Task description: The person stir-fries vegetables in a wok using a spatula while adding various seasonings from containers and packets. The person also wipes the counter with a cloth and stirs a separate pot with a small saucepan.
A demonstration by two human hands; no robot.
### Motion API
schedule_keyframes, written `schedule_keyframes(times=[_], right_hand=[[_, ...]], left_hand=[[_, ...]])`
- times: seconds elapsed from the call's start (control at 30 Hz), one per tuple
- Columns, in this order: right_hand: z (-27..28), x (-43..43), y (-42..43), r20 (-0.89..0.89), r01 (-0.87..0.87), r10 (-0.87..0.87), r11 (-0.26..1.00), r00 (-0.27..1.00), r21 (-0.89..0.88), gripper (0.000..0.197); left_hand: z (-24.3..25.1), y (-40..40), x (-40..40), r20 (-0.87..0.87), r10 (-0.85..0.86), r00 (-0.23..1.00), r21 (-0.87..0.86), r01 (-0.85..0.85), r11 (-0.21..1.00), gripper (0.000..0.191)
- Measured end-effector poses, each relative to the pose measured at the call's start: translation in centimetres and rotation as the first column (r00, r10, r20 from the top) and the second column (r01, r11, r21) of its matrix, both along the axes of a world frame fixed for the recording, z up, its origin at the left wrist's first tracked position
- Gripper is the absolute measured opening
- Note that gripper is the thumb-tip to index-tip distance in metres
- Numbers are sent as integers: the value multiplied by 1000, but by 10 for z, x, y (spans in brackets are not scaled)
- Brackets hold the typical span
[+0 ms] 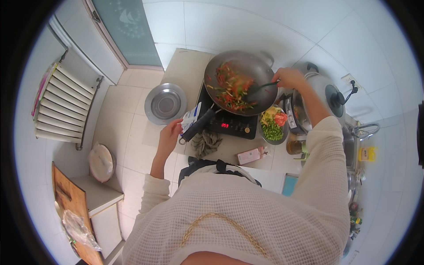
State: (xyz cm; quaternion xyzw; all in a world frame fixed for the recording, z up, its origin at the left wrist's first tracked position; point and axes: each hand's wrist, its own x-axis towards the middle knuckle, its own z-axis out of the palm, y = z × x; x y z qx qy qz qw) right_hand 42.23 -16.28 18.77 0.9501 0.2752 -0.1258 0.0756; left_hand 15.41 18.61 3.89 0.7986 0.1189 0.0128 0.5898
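Observation:
My right hand grips the dark handle of a spatula, its blade down in the wok. Shredded red, green and pale vegetables lie in the wok, slightly blurred. The wok rests on a black induction cooker with a lit red display. My left hand is beside the black wok handle, off it. Its fingertips meet the edge of a white and blue packet; whether they grip it I cannot tell. The handle partly covers the packet.
A metal basin stands left of the cooker. Right of it are a plate of chopped green, yellow and red ingredients, a lidded pot and a jar. A crumpled cloth and pink package lie near the front edge.

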Motion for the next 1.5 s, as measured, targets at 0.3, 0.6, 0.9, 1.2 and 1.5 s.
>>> schedule_keyframes(times=[0.3,0.6,0.9,1.2,1.5], right_hand=[[10,-29,52,-659,82,-176,982,732,-171,32],[12,13,62,-344,151,-104,982,933,114,30],[-34,7,117,17,-136,140,976,990,-171,23],[52,-4,46,14,-43,51,937,999,-347,20],[-23,-9,15,248,-148,144,989,958,-1,18]], left_hand=[[23,-44,-1,124,-167,978,463,92,882,51],[18,-45,-4,107,-126,986,470,61,881,48],[12,-46,-1,183,-142,973,472,39,880,46],[10,-45,-3,204,-135,970,471,24,882,47],[10,-45,-2,186,-146,972,456,47,889,48]])
